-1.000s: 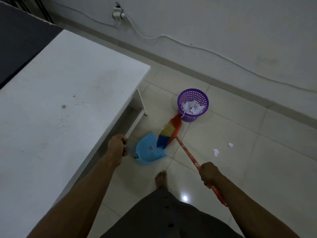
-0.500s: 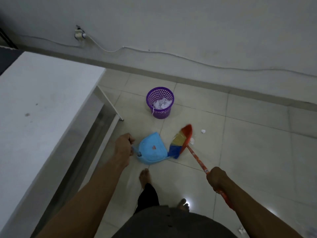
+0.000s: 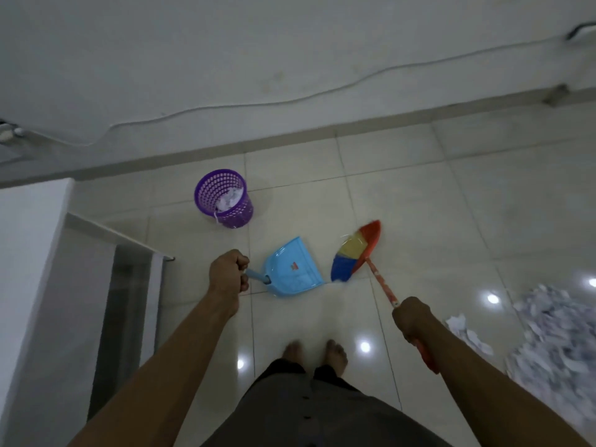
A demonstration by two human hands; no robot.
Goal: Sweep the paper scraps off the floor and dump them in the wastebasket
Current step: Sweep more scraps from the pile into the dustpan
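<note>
Since half a second ago your broom with red, yellow and blue bristles (image 3: 353, 254) and your light blue plastic dustpan (image 3: 295, 269) have drawn apart. They met at the edge then, and now a strip of glossy cream floor tiles (image 3: 419, 204) shows between them. A heap of white paper scraps (image 3: 554, 333) has also come into sight at your far right.

Your left hand (image 3: 227, 275) is a closed fist wrapped round the dustpan's short handle, with the pan's mouth turned toward the broom. Your right hand (image 3: 412, 317) is clenched round the broom's red patterned handle part-way along, and the handle's end juts out behind your wrist. You cannot tell whether the pan or the bristles touch the tiles.

The purple plastic mesh wastebasket (image 3: 240, 214) stands upright beyond the dustpan, well apart from it, near the wall and already holding white scraps. The heap lies on the floor just beside your right forearm, with a few loose pieces at its near edge.

A white table (image 3: 29, 253) fills the left side. A thin cable (image 3: 290, 101) trails along the wall. Your bare feet (image 3: 335, 351) stand between your arms.
</note>
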